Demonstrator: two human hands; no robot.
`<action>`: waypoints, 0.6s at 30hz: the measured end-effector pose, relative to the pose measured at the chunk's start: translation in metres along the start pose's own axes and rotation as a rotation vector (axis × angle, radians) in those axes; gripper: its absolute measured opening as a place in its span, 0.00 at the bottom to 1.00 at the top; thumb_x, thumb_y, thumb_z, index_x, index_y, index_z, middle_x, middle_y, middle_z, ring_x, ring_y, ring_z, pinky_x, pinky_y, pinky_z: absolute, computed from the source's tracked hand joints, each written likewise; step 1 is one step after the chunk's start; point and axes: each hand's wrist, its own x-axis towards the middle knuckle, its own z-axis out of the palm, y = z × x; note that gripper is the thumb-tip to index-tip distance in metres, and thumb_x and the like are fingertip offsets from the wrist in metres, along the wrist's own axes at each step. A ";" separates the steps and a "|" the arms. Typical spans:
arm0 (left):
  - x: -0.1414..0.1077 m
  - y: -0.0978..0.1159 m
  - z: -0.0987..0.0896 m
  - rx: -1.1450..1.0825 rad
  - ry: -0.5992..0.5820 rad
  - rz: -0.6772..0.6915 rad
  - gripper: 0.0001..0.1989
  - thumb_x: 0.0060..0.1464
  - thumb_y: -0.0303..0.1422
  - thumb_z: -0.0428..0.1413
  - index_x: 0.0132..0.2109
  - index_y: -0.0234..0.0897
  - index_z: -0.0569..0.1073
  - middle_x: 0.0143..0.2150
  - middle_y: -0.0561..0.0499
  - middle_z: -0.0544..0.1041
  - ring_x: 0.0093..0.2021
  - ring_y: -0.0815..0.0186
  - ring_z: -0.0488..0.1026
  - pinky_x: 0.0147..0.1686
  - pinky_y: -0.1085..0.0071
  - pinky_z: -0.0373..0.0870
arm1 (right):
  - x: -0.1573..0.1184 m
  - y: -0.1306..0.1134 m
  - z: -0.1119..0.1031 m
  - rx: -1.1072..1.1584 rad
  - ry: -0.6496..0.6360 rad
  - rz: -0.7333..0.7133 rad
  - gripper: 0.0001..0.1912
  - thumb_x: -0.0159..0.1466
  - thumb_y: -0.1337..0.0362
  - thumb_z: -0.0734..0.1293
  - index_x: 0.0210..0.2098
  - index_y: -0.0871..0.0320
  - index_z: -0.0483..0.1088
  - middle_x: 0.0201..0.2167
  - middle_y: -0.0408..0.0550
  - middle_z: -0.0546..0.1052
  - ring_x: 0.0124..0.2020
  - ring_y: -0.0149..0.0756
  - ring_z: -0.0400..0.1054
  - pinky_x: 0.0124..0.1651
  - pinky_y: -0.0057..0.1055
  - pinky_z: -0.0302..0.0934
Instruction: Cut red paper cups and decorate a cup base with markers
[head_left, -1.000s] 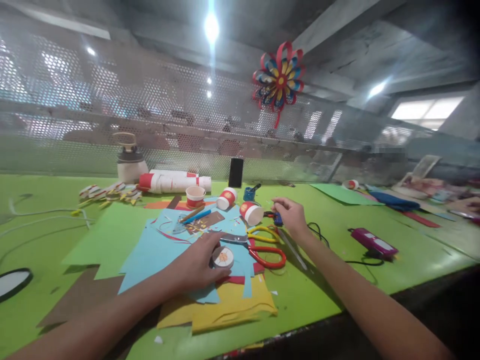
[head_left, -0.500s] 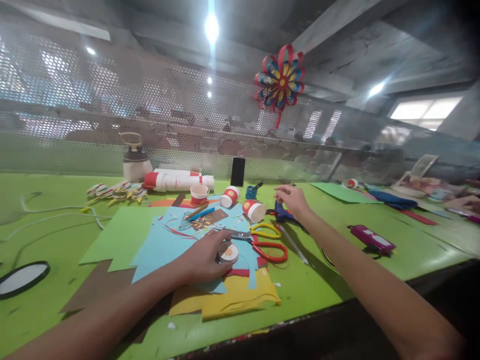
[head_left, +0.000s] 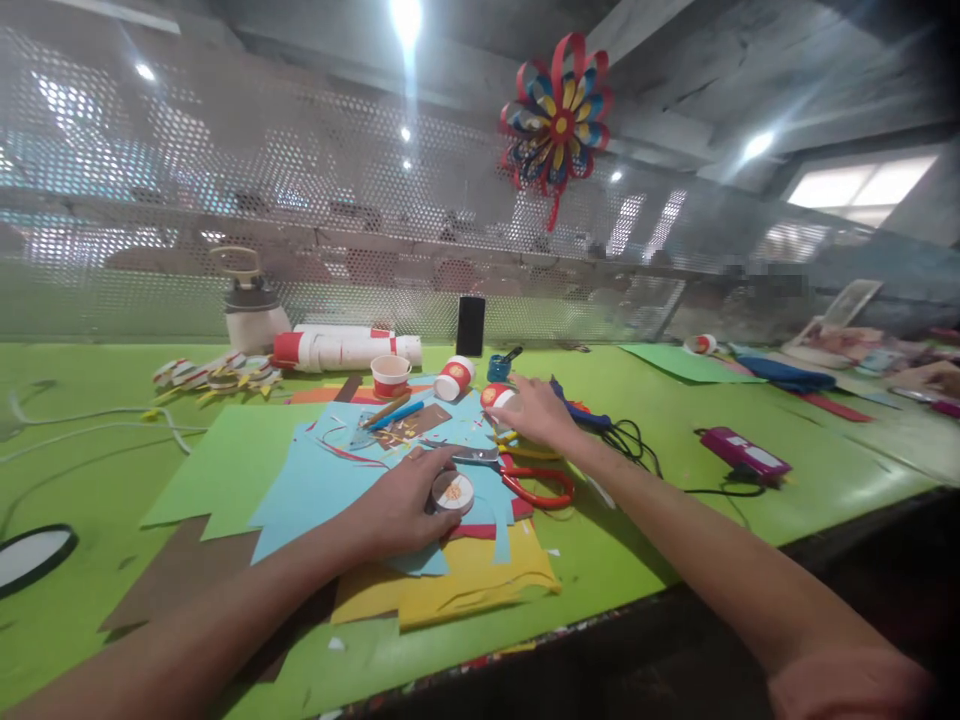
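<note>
My left hand (head_left: 412, 500) rests over blue paper (head_left: 300, 495), its fingers and thumb closed around a small round white-topped piece (head_left: 454, 492). My right hand (head_left: 536, 410) is over a red and white paper cup (head_left: 497, 396) lying on its side; its fingers are spread at the cup and partly cover it. Whether they touch the cup is unclear. Between the hands lie scissors (head_left: 536, 487) with red and yellow handles, blades pointing left. Another tipped cup (head_left: 454, 379) and an upright one (head_left: 391, 376) stand behind.
Behind the cups are a blue jar (head_left: 499, 367), a dark phone (head_left: 471, 326) and white rolls (head_left: 345, 351). A blue glue gun (head_left: 589, 415) with a black cord lies right of my right hand. A purple device (head_left: 744, 456) sits farther right. Yellow paper (head_left: 480, 590) is near the front edge.
My right hand has moved left from beside the glue gun to the tipped cup. My left hand still holds the round piece. The camera view has shifted slightly.
</note>
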 end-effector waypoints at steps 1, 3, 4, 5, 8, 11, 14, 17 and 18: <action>0.000 0.000 0.000 -0.002 -0.003 -0.002 0.31 0.54 0.37 0.57 0.63 0.39 0.61 0.56 0.43 0.73 0.55 0.52 0.69 0.53 0.56 0.67 | 0.000 -0.002 0.002 -0.016 -0.007 0.003 0.40 0.58 0.44 0.69 0.62 0.62 0.63 0.53 0.64 0.72 0.57 0.57 0.64 0.56 0.49 0.59; 0.000 0.001 -0.001 -0.005 -0.012 -0.003 0.31 0.54 0.38 0.57 0.63 0.39 0.61 0.57 0.42 0.72 0.56 0.51 0.69 0.54 0.55 0.66 | -0.001 -0.003 0.007 -0.038 -0.018 0.003 0.39 0.59 0.44 0.68 0.61 0.61 0.63 0.53 0.65 0.73 0.56 0.57 0.66 0.53 0.45 0.60; 0.000 0.002 -0.001 -0.006 -0.017 -0.001 0.31 0.54 0.39 0.57 0.63 0.39 0.61 0.57 0.42 0.72 0.56 0.51 0.68 0.54 0.55 0.66 | -0.002 -0.003 0.010 -0.045 -0.018 0.001 0.37 0.60 0.45 0.68 0.61 0.61 0.63 0.53 0.65 0.73 0.55 0.56 0.66 0.52 0.44 0.61; 0.000 0.002 -0.001 -0.006 -0.020 0.002 0.31 0.54 0.38 0.57 0.63 0.39 0.61 0.58 0.42 0.72 0.56 0.51 0.68 0.54 0.55 0.66 | -0.002 -0.003 0.012 -0.049 -0.015 -0.002 0.36 0.60 0.46 0.68 0.61 0.61 0.63 0.52 0.64 0.73 0.54 0.55 0.67 0.51 0.43 0.61; 0.000 0.001 -0.001 -0.007 -0.010 0.003 0.31 0.54 0.37 0.57 0.64 0.40 0.61 0.57 0.43 0.72 0.56 0.52 0.69 0.53 0.56 0.67 | 0.002 0.000 0.014 -0.054 0.014 -0.012 0.35 0.62 0.48 0.68 0.61 0.62 0.63 0.53 0.63 0.73 0.54 0.52 0.67 0.52 0.41 0.61; 0.000 0.000 0.000 0.002 0.004 0.010 0.31 0.55 0.39 0.56 0.64 0.40 0.60 0.57 0.43 0.72 0.56 0.52 0.68 0.53 0.56 0.67 | 0.017 0.006 0.013 -0.060 0.059 -0.017 0.33 0.63 0.49 0.68 0.60 0.62 0.63 0.55 0.60 0.72 0.55 0.49 0.67 0.55 0.44 0.61; 0.000 0.000 0.000 0.016 0.004 0.012 0.30 0.55 0.39 0.56 0.64 0.40 0.60 0.58 0.43 0.72 0.56 0.51 0.68 0.53 0.56 0.67 | 0.038 0.010 0.011 -0.074 0.088 -0.020 0.27 0.65 0.51 0.66 0.59 0.59 0.65 0.55 0.55 0.72 0.53 0.46 0.69 0.54 0.48 0.63; 0.000 0.000 -0.001 0.018 0.002 -0.008 0.31 0.55 0.39 0.57 0.64 0.40 0.60 0.55 0.44 0.74 0.54 0.51 0.70 0.51 0.57 0.68 | 0.056 0.012 0.014 -0.083 0.082 -0.025 0.22 0.67 0.54 0.66 0.57 0.58 0.66 0.54 0.54 0.72 0.52 0.45 0.69 0.53 0.49 0.65; 0.000 0.000 0.000 0.017 0.001 -0.008 0.32 0.55 0.39 0.57 0.64 0.40 0.59 0.56 0.43 0.73 0.54 0.52 0.70 0.51 0.57 0.68 | 0.060 0.012 0.016 -0.085 0.076 -0.028 0.22 0.67 0.55 0.66 0.56 0.58 0.67 0.54 0.53 0.72 0.51 0.45 0.69 0.52 0.48 0.65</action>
